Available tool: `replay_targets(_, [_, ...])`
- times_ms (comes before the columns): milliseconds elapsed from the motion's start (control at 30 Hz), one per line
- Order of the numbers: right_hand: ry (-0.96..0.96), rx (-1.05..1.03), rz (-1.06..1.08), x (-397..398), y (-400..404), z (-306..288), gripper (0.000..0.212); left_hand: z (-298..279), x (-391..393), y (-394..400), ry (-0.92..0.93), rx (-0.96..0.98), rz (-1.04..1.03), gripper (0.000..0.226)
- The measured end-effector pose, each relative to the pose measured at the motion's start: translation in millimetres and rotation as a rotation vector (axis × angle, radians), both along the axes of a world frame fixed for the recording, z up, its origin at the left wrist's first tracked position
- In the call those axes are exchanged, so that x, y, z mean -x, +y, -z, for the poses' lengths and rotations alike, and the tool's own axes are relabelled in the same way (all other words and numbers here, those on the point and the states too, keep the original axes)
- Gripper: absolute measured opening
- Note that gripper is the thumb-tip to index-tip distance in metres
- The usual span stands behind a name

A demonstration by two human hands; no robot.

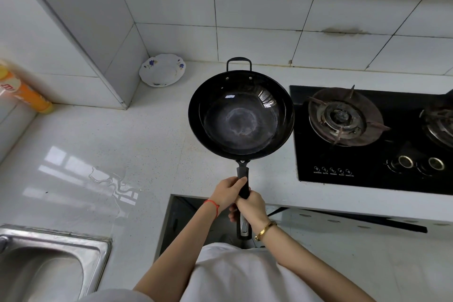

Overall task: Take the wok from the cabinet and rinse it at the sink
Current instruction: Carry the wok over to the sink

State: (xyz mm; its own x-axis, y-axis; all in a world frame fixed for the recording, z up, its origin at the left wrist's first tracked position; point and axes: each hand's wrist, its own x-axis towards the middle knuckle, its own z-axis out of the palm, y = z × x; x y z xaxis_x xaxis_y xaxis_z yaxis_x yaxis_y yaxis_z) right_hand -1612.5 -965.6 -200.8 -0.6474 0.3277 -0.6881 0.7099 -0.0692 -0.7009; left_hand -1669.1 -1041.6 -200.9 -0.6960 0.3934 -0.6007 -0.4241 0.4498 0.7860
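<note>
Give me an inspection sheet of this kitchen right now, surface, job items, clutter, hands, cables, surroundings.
Surface: white countertop, with a water smear.
Job's things: black wok held over the counter, looks empty; steel sink at lower left.
Clutter: floral plate in the corner; orange bottle at left.
Hands: left hand and right hand both grip the wok handle.
Cables: nothing seen.
Surroundings: gas stove to the right; tiled wall.

I stand in a home kitchen. A black gas hob point(372, 135) with two burners is set into the white counter point(147, 135) to the right of my hands point(241, 200), a steel sink point(49, 265) lies to their left, and white wall tiles point(257, 7) rise beyond them, a flowered plate point(162, 70) in the corner.
</note>
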Motion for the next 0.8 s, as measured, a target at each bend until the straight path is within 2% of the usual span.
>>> replay_targets(133, [0.001,-0.019,0.013,-0.7,-0.4,-2.3,0.014,-3.3,-0.6,1.8,-0.072,-0.037,-0.035,0.038])
replay_targets(233, [-0.022,-0.046,0.045,1.7,-3.9,-8.7,0.032,-4.6,-2.7,1.7,-0.173,-0.131,-0.083,0.037])
replay_targets(300, [-0.037,-0.067,0.061,3.1,-5.7,-8.6,0.036,-5.2,-3.5,1.3,-0.214,-0.172,-0.098,0.037])
replay_targets(567, [0.014,-0.188,0.086,4.0,-10.0,-1.0,0.012,-3.5,-2.6,2.2,-0.278,-0.292,-0.128,0.036])
replay_targets(800, [0.048,-0.217,0.106,-0.7,-10.8,-0.6,0.014,-3.5,-8.8,6.4,-0.268,-0.323,-0.195,0.031])
